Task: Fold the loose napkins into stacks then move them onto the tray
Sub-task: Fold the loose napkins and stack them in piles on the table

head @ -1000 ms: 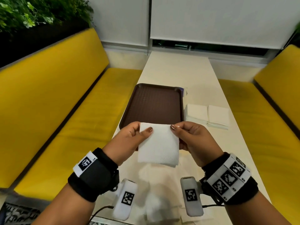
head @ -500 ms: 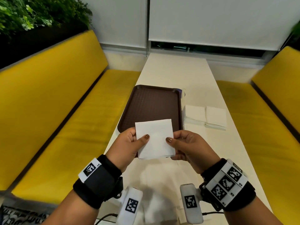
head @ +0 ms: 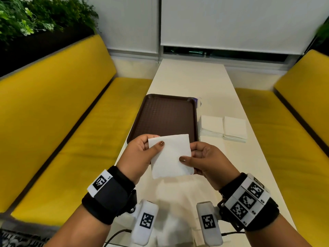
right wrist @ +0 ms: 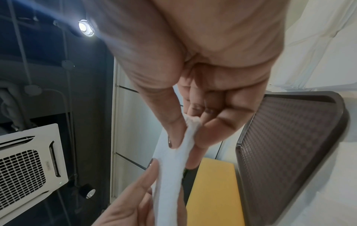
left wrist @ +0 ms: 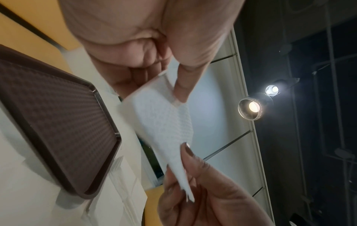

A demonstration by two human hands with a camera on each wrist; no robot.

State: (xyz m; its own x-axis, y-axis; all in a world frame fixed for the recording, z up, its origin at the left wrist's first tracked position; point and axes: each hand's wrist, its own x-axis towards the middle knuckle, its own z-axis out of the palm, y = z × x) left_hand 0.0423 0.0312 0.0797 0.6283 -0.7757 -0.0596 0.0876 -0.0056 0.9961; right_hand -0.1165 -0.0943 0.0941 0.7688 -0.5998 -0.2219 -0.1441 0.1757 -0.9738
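Note:
A white folded napkin (head: 170, 155) (left wrist: 164, 122) (right wrist: 172, 165) is held in the air above the near end of the table, just in front of the brown tray (head: 165, 118). My left hand (head: 142, 154) pinches its upper left corner between thumb and fingers. My right hand (head: 204, 163) pinches its right edge, thumb on top. Two stacks of folded napkins (head: 223, 127) lie on the table right of the tray. The tray (left wrist: 58, 116) (right wrist: 289, 152) holds nothing.
The long white table (head: 192, 81) runs away from me between two yellow benches (head: 53, 122) (head: 293, 131). More loose white napkins (head: 170, 202) lie on the table below my hands. Plants (head: 26, 20) stand behind the left bench.
The napkin went from hanging longer to a smaller square, turned slightly clockwise. My right thumb slid down its right edge, and both hands rose a little toward the tray.

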